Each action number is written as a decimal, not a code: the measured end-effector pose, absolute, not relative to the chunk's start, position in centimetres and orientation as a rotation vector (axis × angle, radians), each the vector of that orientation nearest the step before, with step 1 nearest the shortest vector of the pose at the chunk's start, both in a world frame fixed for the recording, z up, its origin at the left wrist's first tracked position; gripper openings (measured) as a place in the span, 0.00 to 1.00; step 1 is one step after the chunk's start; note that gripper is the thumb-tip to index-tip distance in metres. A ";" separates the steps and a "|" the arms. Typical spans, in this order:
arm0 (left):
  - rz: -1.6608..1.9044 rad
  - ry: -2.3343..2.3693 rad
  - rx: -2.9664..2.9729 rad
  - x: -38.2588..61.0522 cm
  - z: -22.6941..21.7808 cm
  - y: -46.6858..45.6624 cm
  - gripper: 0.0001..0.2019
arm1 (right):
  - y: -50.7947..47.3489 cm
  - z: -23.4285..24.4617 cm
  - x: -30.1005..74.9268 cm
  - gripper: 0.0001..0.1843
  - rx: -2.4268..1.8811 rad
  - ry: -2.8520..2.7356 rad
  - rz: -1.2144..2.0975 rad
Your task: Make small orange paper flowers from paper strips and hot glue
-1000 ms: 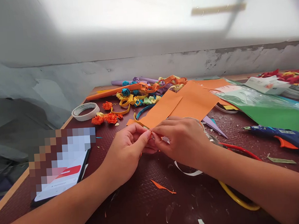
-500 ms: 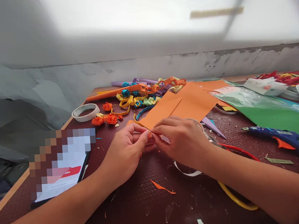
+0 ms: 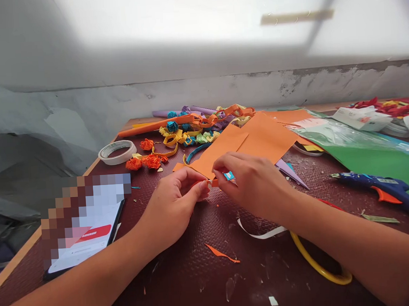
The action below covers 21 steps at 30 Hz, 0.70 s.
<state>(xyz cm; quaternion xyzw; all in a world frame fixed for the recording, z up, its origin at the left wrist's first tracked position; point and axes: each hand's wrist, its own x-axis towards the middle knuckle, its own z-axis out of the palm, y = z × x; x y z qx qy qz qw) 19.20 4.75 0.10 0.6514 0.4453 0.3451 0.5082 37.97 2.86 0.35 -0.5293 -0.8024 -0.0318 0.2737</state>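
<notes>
A narrow orange paper strip (image 3: 214, 183) spans the small gap between my hands, with a whitish bit showing beside the left fingertips. My left hand (image 3: 171, 206) pinches one end of it between thumb and fingers. The fingers of my right hand (image 3: 256, 182) are curled closed on the other end; their tips are partly hidden. Just behind both hands lie orange paper sheets (image 3: 266, 137). Under my right forearm are scissors, mostly covered, with a yellow handle (image 3: 323, 275) showing. A white paper strip (image 3: 261, 236) curls out beside that forearm.
Left of my hands lie a phone (image 3: 88, 238), a tape roll (image 3: 118, 158) and orange paper flowers (image 3: 152, 162). Coloured paper chains (image 3: 205, 120) heap at the back. To the right are a blue glue gun (image 3: 383, 183) and a green sheet (image 3: 381, 156). Scraps dot the brown table (image 3: 185, 283).
My right hand has shifted slightly right and up, away from the left fingertips, exposing the orange strip between them. The left hand has barely moved. The red scissor handle is now more covered.
</notes>
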 end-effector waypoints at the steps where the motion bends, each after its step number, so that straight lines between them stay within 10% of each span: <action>1: 0.847 1.065 1.542 19.2 0.1 4.8 0.10 | 2.8 0.4 37.9 0.06 -1.411 -2.154 -0.060; 21: 0.872 0.988 1.484 19.3 -0.2 4.6 0.10 | 2.8 -0.1 37.4 0.05 -1.364 -2.330 -0.223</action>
